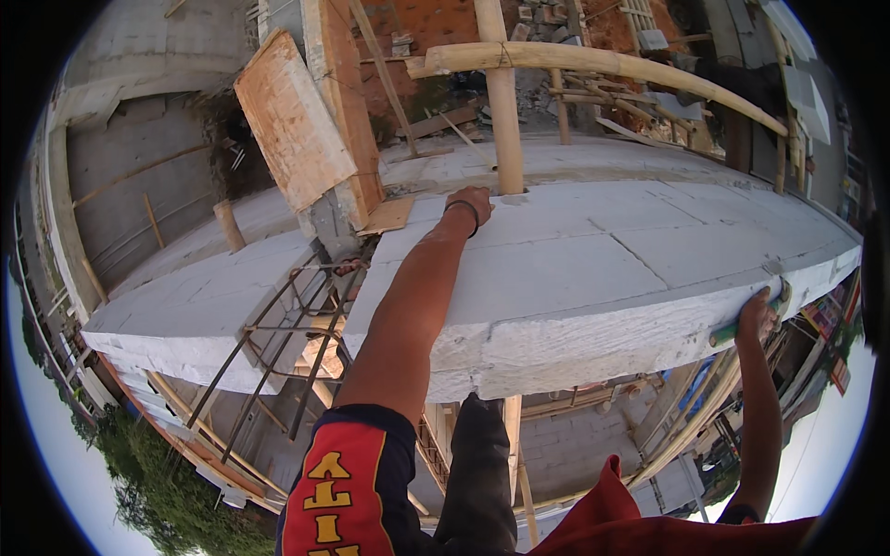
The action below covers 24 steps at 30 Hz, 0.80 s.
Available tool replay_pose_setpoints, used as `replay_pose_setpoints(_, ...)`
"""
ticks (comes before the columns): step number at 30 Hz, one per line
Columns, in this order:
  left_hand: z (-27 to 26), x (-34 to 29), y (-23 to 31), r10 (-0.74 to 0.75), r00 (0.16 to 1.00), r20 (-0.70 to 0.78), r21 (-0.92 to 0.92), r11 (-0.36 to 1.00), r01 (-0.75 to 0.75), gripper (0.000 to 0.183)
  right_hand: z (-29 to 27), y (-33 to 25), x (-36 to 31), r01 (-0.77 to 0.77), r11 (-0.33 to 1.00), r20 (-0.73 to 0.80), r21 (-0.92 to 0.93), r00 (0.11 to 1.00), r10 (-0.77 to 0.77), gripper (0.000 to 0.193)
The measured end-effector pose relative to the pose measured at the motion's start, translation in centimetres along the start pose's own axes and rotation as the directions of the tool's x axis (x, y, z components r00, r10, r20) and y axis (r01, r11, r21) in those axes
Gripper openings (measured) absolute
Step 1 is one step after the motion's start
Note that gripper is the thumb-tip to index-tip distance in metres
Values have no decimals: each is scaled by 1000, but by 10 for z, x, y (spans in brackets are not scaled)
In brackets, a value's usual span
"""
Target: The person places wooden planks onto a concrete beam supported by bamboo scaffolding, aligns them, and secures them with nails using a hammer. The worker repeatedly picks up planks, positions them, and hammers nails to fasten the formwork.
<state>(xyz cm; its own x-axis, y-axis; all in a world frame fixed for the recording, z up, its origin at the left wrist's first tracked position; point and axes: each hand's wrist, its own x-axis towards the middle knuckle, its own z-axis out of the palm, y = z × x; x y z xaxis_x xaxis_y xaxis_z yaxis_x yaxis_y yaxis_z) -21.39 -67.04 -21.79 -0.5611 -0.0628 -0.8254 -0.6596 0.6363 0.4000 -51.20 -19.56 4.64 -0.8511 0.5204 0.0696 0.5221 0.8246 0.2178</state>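
Note:
A wide grey concrete slab (593, 269) with a rough white front edge stretches across the view. My left arm reaches far over it. My left hand (469, 206), with a dark band on the wrist, rests on the slab beside an upright bamboo post (503, 120); its fingers are hidden behind the back of the hand. My right hand (756, 317) is at the slab's front right edge, closed around the green handle of a trowel (777, 298), whose blade lies against the concrete edge.
A curved horizontal bamboo pole (603, 63) is tied to the post. A plywood board (292, 120) leans at the back left. Rusty steel bars (287, 343) stick out of a gap in the slab. Below lie lower floors, scaffolding poles and trees (158, 491).

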Motion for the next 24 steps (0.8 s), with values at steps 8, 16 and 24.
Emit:
replay_pose_setpoints(8,4,3,-2,15,1000,-2,42,999,-15,38,4,-1,-2,-7,999,-64,-42,998,4,98)
replay_pose_setpoints(16,3,2,-2,32,999,6,23,999,-32,39,0,-2,-3,22,998,-33,-66,999,-24,99)
replay_pose_setpoints(24,4,2,-2,21,1000,13,38,999,-22,39,1,2,0,37,999,-4,-31,999,-37,99)
